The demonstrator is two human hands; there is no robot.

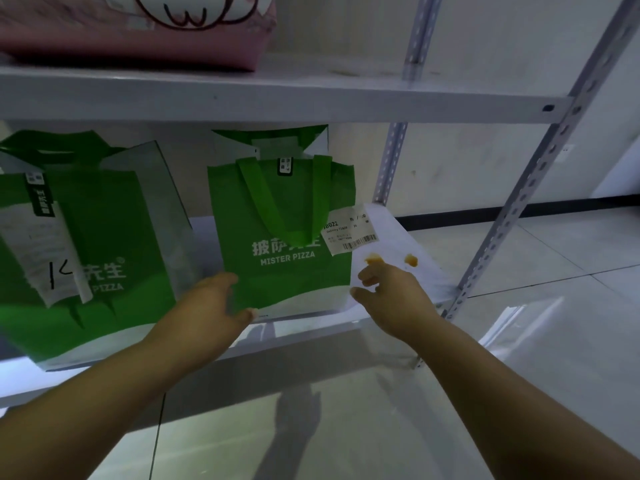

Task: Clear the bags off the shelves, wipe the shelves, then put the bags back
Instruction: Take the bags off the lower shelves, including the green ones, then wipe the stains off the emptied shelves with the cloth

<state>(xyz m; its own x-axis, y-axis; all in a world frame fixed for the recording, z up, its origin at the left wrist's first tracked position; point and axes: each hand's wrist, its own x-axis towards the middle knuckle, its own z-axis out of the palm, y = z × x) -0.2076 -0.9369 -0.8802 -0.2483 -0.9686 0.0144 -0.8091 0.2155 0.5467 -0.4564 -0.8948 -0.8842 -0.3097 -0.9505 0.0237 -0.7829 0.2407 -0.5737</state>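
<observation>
Upper shelf: a pink bag lies at its left end, with the bare white board to its right.
Lower shelf: two green "Mister Pizza" bags stand upright on it, side by side.
Left bag: near the front edge, with a long paper slip marked in black pen hanging down its face.
Right bag: it stands further back, handles folded down over the front, and a printed label sticks out at its right edge.
Stains: two orange blobs lie on the shelf board just right of the right bag.
Posts: a slotted metal post rises at the front right corner, with another behind it.
Left hand: it grips the right bag's lower left corner, fingers curved along the side and thumb across the front.
Right hand: it holds nothing, fingers loosely curled, just beside the bag's lower right corner and in front of the stains. Whether it touches the bag is unclear.
</observation>
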